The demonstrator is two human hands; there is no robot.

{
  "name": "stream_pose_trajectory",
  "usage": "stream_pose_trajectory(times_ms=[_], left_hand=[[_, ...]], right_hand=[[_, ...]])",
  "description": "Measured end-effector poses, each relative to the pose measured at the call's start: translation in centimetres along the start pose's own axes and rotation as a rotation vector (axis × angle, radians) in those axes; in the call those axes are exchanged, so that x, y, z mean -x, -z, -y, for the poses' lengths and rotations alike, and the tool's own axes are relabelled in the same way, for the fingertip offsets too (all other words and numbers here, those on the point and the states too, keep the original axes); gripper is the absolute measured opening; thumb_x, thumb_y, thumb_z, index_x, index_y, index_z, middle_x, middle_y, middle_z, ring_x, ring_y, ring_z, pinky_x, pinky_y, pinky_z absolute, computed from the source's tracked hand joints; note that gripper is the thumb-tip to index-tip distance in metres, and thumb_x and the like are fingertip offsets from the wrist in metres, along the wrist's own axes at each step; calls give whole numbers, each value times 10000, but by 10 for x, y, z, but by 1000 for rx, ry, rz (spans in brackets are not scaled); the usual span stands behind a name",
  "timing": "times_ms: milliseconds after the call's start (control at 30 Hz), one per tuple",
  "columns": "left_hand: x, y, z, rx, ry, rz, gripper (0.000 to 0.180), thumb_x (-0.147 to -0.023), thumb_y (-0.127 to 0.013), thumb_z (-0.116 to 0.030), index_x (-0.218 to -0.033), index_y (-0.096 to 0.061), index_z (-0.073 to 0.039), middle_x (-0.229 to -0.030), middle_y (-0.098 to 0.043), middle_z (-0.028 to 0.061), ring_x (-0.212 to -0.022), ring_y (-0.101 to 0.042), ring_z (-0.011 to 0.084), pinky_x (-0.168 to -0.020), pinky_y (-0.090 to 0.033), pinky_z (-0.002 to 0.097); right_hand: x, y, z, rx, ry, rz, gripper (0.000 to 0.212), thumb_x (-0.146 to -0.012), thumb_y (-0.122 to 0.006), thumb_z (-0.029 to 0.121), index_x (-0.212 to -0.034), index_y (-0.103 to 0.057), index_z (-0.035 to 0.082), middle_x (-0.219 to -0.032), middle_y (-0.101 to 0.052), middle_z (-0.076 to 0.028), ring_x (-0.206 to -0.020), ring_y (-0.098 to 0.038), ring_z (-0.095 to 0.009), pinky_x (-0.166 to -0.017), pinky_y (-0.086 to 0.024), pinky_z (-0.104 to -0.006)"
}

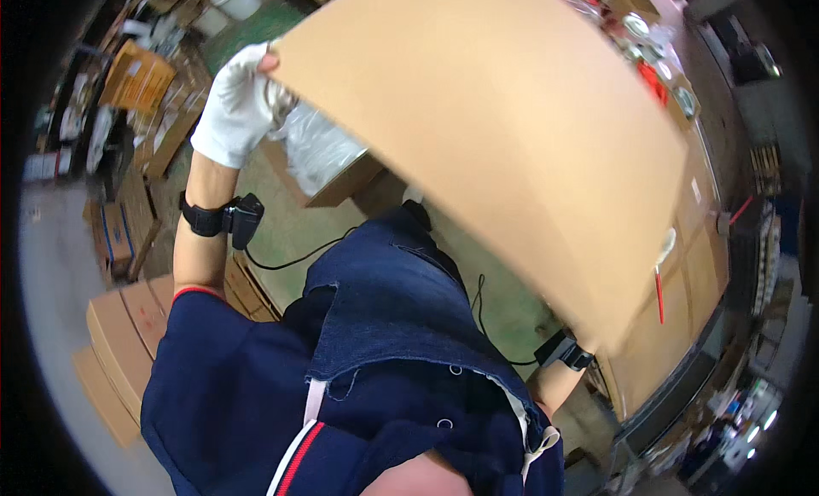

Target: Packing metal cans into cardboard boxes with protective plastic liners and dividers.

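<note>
My left hand (239, 99), in a white glove, is in the upper left of the frame, and it is closed on the corner of a large cardboard sheet (486, 129). The bare tip of my thumb (269, 63) lies against this corner, while the other fingers are bent just below it. The sheet is brown and plain, and it goes slantwise from the upper left, across the upper middle, down to the lower right of the frame; its lower right part is a little blurred. My right wrist (584, 357) comes to the sheet's lower end, in the lower right, but the right hand itself is behind the cardboard, so I cannot tell how its fingers are placed. Each of my wrists carries a black strap with a small device. Below the left corner of the sheet, left of the middle, there is an open carton (341, 182) with clear plastic (316, 146) in it. Under the sheet I see my blue denim apron (392, 300) and the green floor (512, 304), on which a black cable (299, 264) runs. On the right side stands a table (653, 364) with brown top, and a thin red stick (659, 298) is seen over it. At the lower left of the frame there are brown boxes (124, 334), near my left sleeve
</note>
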State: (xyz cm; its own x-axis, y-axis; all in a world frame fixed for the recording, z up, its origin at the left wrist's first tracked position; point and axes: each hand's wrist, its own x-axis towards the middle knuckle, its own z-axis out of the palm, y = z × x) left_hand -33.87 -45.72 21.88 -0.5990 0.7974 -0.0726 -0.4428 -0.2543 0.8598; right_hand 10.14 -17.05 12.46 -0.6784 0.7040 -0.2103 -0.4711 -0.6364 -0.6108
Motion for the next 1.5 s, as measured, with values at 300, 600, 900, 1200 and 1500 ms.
stream_pose_trajectory(times_ms=[300,600,900,1200,1500], left_hand=[[146,183,-18,-179,143,-447,257,-885,-589,-237,-1040,-583,-33,-934,-665,26,-744,-654,133,-637,-538,242],[117,223,5,-1752,11,-520,466,-827,-618,-313,-1255,-561,-138,-1233,-585,152,-1123,-575,287,-942,-459,371],[-70,318,96,-1888,439,224,927,-698,-695,-529,-1442,-322,-120,-1447,-349,224,-1315,-362,409,-1062,-352,449],[-133,375,188,-2082,1023,492,1221,-634,-801,-487,-1509,8,-222,-1521,-18,293,-1296,-284,562,-939,-429,605],[-152,375,243,-2456,955,750,1224,-694,-704,-611,-1497,101,-158,-1469,-81,387,-1278,-336,548,-951,-435,556]], right_hand=[[-4,-108,-158,266,-447,-106,369,-888,-613,164,-1215,-550,7,-1175,-602,-82,-1083,-578,-187,-938,-456,-320],[-107,-129,-330,360,-736,-102,334,-853,-655,434,-670,-499,203,-377,-316,40,-284,-237,-112,-343,-156,-267],[-183,-147,-462,526,-692,-369,315,-841,-707,336,-1006,-611,85,-517,-469,-15,-353,-384,-138,-349,-309,-296],[-208,-175,-515,2114,-463,-220,809,-770,-606,235,-1483,-225,207,-1488,-217,-275,-1107,-555,-438,-913,-489,-457],[-282,-109,-576,1960,-1104,322,576,-798,-512,383,-1280,-529,68,-1214,-589,-207,-1136,-559,-355,-996,-416,-416]])
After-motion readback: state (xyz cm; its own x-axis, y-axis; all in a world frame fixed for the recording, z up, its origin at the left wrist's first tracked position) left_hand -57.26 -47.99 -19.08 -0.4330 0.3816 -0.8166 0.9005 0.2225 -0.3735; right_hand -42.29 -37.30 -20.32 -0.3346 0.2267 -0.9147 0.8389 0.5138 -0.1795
